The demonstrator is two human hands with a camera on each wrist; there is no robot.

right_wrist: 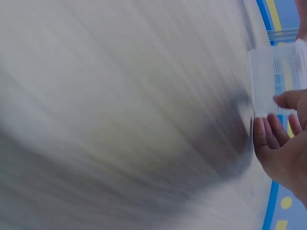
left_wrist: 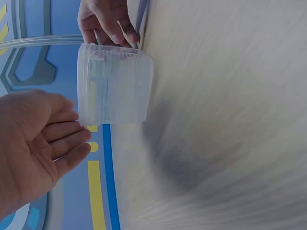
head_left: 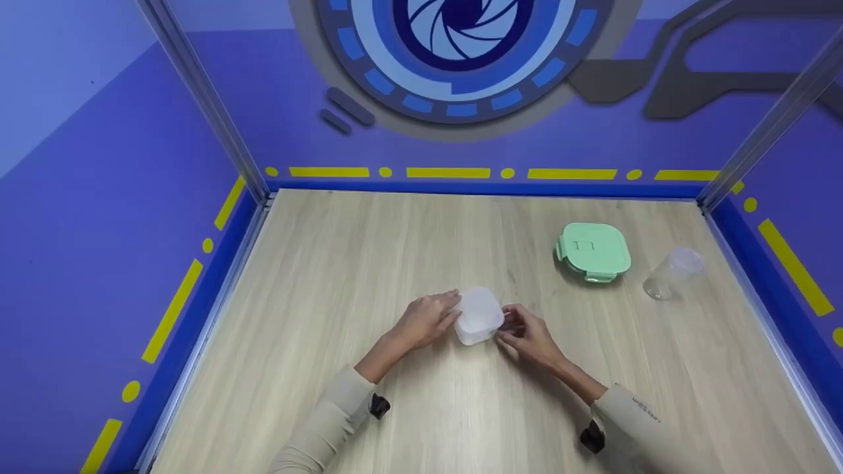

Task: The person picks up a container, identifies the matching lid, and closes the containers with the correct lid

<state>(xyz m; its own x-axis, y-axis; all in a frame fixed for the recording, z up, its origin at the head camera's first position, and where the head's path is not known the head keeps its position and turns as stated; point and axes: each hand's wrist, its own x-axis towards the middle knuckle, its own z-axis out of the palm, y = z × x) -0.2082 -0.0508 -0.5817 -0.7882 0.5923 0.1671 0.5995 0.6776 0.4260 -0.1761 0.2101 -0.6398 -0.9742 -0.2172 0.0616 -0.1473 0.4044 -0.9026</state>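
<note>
A translucent plastic food box with a whitish lid is between my two hands near the middle of the table. My left hand lies at the box's left side; in the left wrist view its fingers are loosely extended by the lid's edge. My right hand holds the opposite side, thumb and fingers bent at a corner. From the right wrist view, the thumb crosses the box's side wall and the fingertips meet its edge. Whether the box's base touches the table cannot be told.
On the right part of the wooden table sits a glass container with a green clip lid. Beside it stands a clear cylindrical jar with a pale lid. Blue panels with metal edge posts enclose the table's back and sides.
</note>
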